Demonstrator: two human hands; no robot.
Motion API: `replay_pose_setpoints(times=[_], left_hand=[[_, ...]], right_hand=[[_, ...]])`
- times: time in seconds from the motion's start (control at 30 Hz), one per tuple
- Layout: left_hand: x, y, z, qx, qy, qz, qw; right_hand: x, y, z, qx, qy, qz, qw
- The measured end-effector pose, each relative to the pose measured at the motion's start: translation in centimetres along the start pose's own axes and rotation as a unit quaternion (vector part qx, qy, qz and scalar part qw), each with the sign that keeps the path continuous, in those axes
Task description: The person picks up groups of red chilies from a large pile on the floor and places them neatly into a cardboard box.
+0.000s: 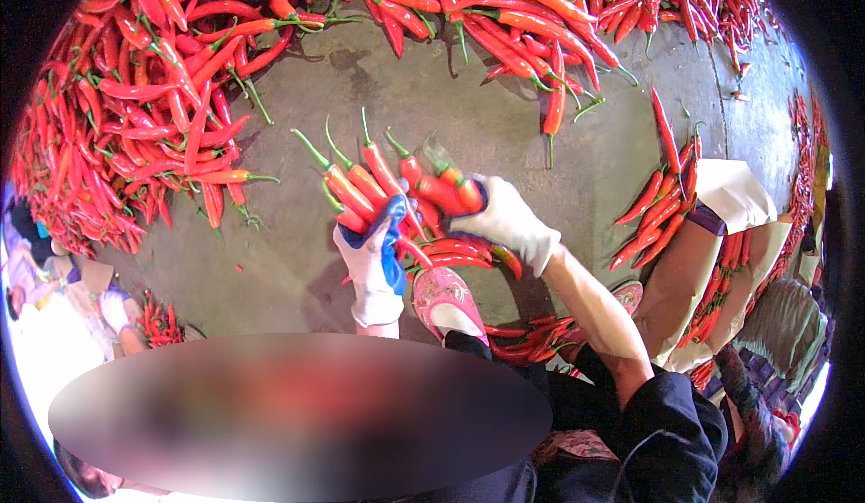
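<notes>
My left hand (371, 264), in a white glove with a blue palm, is closed round several red chili peppers (354, 195). Their green stems point up and away from me. Close on its right, my right hand (509, 221), gloved the same way, grips more red chili peppers (443, 193), slightly smeared by motion. The two bunches nearly meet, and I cannot tell exactly which middle peppers belong to which hand. Under the hands, a few loose chili peppers (455, 254) lie on the floor by my pink patterned shoe (448, 297).
A large heap of red chili peppers (144, 115) curves across the left and far side of the grey concrete floor (297, 79). At right, paper-lined openings (734, 201) hold chili peppers, with a small pile (662, 201) beside them. A co-worker's gloved hand (114, 309) shows at far left.
</notes>
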State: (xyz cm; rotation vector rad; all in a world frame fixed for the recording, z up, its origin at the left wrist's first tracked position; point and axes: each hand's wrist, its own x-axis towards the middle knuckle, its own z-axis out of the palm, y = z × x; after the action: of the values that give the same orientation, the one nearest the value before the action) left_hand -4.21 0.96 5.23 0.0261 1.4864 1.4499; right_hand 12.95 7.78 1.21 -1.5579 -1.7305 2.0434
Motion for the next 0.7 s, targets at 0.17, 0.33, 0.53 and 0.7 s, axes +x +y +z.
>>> replay_pose_setpoints(times=[0.17, 0.33, 0.53, 0.7], left_hand=[[1.5, 0.1, 1.7, -0.092, -0.138, -0.107, 0.98], [4.2, -2.9, 2.2, -0.066, -0.148, -0.062, 0.985], [2.6, -1.1, -1.2, 0.115, -0.026, 0.018, 0.993], [2.0, 0.1, -2.6, 0.075, 0.001, 0.009, 0.997]], right_hand=[[-2.7, 1.1, -0.3, 0.214, 0.058, 0.109, 0.969], [-3.1, 1.9, -4.9, 0.193, 0.309, -0.036, 0.931], [-1.1, -3.3, -7.4, -0.131, 0.386, -0.135, 0.903], [2.1, -6.5, -7.6, -0.331, 0.411, -0.083, 0.845]])
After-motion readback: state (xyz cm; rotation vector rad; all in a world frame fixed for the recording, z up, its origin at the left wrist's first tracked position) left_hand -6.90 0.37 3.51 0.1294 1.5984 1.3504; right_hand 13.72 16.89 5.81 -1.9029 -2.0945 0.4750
